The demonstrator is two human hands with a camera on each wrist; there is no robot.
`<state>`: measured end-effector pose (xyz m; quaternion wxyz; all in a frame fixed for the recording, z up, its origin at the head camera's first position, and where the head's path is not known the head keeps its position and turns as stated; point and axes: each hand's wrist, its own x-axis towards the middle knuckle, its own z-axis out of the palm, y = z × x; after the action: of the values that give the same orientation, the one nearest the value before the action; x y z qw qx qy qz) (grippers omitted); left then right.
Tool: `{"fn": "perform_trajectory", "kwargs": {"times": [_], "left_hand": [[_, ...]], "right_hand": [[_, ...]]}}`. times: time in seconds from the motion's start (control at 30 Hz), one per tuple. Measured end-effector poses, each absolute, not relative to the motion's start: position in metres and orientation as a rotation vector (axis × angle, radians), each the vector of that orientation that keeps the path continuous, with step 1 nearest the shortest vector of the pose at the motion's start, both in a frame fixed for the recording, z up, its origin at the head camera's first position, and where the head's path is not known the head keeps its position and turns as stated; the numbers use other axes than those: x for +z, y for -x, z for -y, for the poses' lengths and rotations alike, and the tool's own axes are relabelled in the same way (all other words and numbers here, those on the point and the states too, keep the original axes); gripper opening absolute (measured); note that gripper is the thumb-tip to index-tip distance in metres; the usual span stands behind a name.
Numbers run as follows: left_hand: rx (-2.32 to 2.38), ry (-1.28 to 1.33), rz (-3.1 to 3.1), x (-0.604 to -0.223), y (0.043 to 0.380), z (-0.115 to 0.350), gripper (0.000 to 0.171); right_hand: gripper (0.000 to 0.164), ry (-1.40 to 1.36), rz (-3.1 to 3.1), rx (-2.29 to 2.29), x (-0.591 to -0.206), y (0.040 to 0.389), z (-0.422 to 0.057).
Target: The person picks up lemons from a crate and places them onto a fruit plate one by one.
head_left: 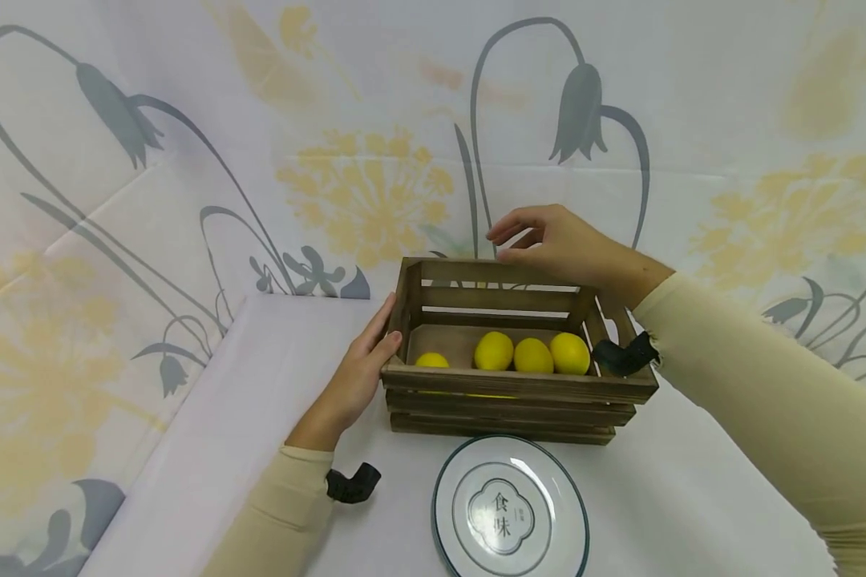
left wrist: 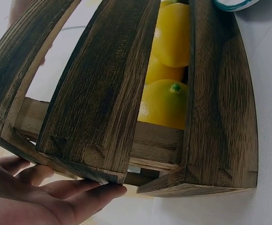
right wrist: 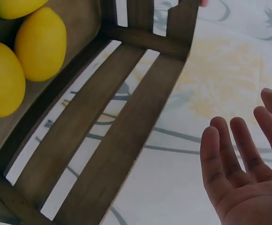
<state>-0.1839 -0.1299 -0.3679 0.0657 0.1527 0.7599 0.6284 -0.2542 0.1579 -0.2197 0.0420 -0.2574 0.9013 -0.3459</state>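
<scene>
A dark brown slatted wooden crate (head_left: pixel 512 385) stands on a white cloth with several yellow lemons (head_left: pixel 494 352) inside. My left hand (head_left: pixel 350 381) rests against the crate's left end from outside. In the left wrist view its fingers (left wrist: pixel 91 199) lie nearly straight along the end of the slats, with lemons (left wrist: pixel 166 105) showing through a gap. Above the crate's back rail, toward its right side, my right hand (head_left: pixel 559 244) is raised with nothing in it. The right wrist view shows its fingers (right wrist: pixel 210 159) spread and loosely bent, apart from the crate's slats (right wrist: pixel 121 140).
In front of the crate lies a round plate (head_left: pixel 458 513) with a dark rim and printed characters at its centre. A hanging cloth (head_left: pixel 404 104) with grey and yellow flowers rises behind the crate. Black straps (head_left: pixel 354 483) sit at both wrists.
</scene>
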Motion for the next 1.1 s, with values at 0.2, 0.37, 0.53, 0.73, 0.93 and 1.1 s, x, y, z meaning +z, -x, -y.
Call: {"fn": "perform_trajectory", "kwargs": {"times": [0.2,0.37,0.53,0.73,0.93,1.1], "left_hand": [[1.906,-0.466,-2.279,-0.366,0.181,0.128,0.058],[1.917,-0.463,-2.261,-0.367,0.179,0.124,0.058],[1.914,-0.469,-2.242,-0.370,0.179,0.120,0.059],[1.921,-0.485,-2.233,-0.370,0.178,0.116,0.059],[1.915,-0.481,-2.237,-0.368,0.176,0.116,0.058],[1.908,-0.477,-2.247,-0.367,0.176,0.118,0.057]], "right_hand": [[0.031,0.781,-2.708,-1.047,-0.228,0.261,-0.152],[0.032,0.823,-2.645,-1.029,-0.237,0.267,-0.149],[0.035,0.815,-2.576,-1.020,-0.247,0.270,-0.145],[0.035,0.794,-2.535,-1.009,-0.257,0.273,-0.141],[0.034,0.802,-2.476,-0.994,-0.267,0.274,-0.136],[0.035,0.822,-2.458,-0.943,-0.271,0.276,-0.130]]}}
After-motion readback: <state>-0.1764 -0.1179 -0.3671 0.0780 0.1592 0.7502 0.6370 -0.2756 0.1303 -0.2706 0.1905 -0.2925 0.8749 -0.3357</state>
